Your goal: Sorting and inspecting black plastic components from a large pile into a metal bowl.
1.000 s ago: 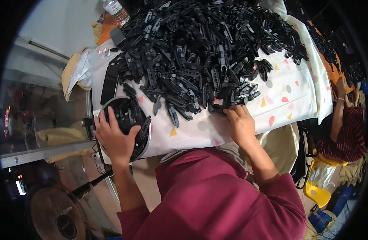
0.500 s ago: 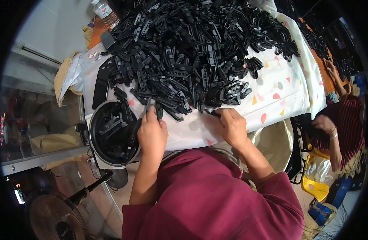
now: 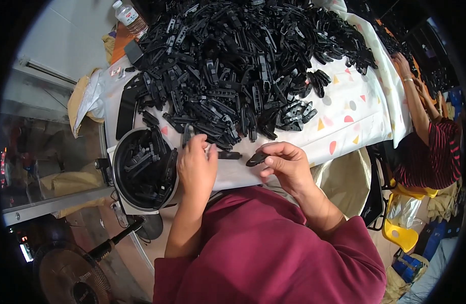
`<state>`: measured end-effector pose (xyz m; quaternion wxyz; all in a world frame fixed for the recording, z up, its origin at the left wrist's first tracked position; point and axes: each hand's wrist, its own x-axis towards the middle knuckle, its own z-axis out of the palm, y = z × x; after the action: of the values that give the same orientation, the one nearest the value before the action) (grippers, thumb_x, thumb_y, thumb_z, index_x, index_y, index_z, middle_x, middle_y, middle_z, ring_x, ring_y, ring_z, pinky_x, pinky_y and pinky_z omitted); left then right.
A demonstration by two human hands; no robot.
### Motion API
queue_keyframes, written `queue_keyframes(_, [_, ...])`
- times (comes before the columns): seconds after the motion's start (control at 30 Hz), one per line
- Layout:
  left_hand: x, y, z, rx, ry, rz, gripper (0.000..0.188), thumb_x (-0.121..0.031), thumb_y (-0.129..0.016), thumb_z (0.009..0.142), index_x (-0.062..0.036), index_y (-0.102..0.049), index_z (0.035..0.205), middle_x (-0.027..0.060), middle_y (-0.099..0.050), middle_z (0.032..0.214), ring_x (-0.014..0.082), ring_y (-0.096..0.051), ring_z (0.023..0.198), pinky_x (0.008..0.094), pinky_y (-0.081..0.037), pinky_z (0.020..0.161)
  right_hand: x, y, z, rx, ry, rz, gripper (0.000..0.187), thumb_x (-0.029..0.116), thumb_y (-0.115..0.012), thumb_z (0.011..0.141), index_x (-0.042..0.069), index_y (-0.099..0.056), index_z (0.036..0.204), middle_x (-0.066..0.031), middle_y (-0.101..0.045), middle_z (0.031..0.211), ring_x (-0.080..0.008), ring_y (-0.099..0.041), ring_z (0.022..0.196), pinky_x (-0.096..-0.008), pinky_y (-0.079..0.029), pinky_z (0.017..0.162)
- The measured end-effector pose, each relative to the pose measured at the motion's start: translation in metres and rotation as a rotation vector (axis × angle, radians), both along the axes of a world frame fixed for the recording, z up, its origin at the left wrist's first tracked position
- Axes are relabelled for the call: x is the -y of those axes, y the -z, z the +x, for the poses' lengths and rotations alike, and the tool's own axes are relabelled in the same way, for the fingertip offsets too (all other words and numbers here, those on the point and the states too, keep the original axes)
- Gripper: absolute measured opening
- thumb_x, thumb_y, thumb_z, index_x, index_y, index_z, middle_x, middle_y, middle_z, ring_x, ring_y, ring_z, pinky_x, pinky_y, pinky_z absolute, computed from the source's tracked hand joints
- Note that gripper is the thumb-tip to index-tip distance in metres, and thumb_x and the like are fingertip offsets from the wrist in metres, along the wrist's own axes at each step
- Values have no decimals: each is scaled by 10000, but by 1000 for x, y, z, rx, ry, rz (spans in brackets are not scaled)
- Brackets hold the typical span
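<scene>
My right hand (image 3: 290,169) pinches a small, dark, oblong plastic part (image 3: 256,159) between thumb and fingers, just above the table's front edge. Opposite it, my left hand (image 3: 196,164) is closed, its fingertips slightly blurred. A straight black plastic part (image 3: 229,155) juts out from its thumb side toward the right hand. Another greyish-black part (image 3: 187,135) shows just beyond the left fingertips; whether they touch it I cannot tell. Beyond both hands spreads a large heap of similar black plastic parts (image 3: 218,76). To the left, a round black bowl (image 3: 116,175) holds more of them.
A patterned white cloth (image 3: 344,121) covers the table. A dark phone (image 3: 126,114) lies left of the heap, near a plastic bottle (image 3: 130,19). A fan (image 3: 70,273) stands lower left. A co-worker in a striped top (image 3: 441,152) works at right, near a yellow stool (image 3: 400,235).
My right hand has lifted a dark part off the cloth and turned palm inward. The left hand has drawn slightly back, with a black part now sticking out rightward. The co-worker's arm reached forward.
</scene>
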<state>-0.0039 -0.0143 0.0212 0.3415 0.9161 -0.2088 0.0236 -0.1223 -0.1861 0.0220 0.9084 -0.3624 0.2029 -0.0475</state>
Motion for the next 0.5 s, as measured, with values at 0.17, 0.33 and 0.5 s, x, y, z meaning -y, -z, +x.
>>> queue_keyframes(0.17, [-5,-3,-6,192,376,101,132,-47,-625,733,-54,-636,865,63,-607,870,269,-574,804,356,-467,692,11,1,-1,-44,126,-14,162,-15,-604,816,-23,-599,978,-157,-641,909,-205,-651,746,-271,-573,593])
queue_keyframes(0.33, [0,18,-9,203,477,321,151,-97,-671,691,-79,-637,837,45,-579,907,241,-522,909,360,-433,798,12,0,-5,-60,127,-7,147,-1,-603,826,-17,-595,972,-129,-642,880,-199,-650,774,-268,-567,608])
queue_keyframes(0.5, [-3,7,-10,97,373,385,152,-114,-658,717,-38,-593,833,92,-593,879,277,-539,885,391,-449,761,15,2,-8,-35,119,-10,151,1,-595,836,-7,-596,986,-115,-642,874,-191,-650,788,-266,-566,622])
